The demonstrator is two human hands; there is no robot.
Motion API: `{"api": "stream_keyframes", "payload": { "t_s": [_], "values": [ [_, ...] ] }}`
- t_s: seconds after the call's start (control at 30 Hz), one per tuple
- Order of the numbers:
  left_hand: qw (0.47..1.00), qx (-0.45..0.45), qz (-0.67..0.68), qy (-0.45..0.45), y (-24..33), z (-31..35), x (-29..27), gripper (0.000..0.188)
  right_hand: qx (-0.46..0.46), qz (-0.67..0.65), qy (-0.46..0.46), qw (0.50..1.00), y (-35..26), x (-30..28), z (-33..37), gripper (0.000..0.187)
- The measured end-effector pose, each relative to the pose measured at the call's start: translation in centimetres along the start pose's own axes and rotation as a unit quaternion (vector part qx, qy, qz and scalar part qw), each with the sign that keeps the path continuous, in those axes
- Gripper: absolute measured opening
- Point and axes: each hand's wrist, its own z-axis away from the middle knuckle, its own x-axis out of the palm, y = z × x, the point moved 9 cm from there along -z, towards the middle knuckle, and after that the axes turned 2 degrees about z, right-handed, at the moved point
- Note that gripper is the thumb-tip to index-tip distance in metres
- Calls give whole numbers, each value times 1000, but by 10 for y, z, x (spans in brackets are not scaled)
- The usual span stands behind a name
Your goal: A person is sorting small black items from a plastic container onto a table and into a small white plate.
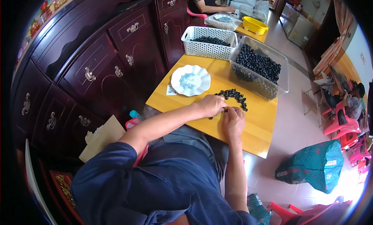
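We find the black pieces (234, 94) laid in a loose, curved band on the desk (248, 137), just beyond the hands and bending round toward the right. The near end of the band lies to the right of the right hand's fingertips; its left end lies just beside the far side of the left hand. We note one stray piece (210, 117) on the near side of the left hand, well apart from the band.

The left hand (211, 105) and right hand (234, 119) are brought close together, fingertips nearly meeting, fingers bent inward. A small dark item (226, 110) shows at the fingertips; we cannot tell which hand grips it, nor how tightly either is closed.

To the left of the band we record a white scalloped plate (203, 80) bearing small pale blue bits. On the far side stand a white perforated basket (208, 52) and, to its right, a clear bin (284, 79), both containing black pieces. Farther off, we see a yellow tub (255, 28) near a seated person (205, 4) in dark clothing.
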Motion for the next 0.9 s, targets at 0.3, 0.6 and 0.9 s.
{"api": "stream_keyframes", "payload": {
  "t_s": [0.3, 0.6, 0.9],
  "values": [
    [995, 43, -87, -13, 5, -5, 12, 15, -50, 38, -6, 998, -13, -4, 0, 9],
    [980, -31, 155, 121, 5, 15, -29, 10, 93, -139, -25, 986, 11, 0, 2, 13],
    [920, -93, 336, 176, -6, 38, -31, 8, 215, -453, -89, 861, 8, 23, 11, 18]
  ]
}}
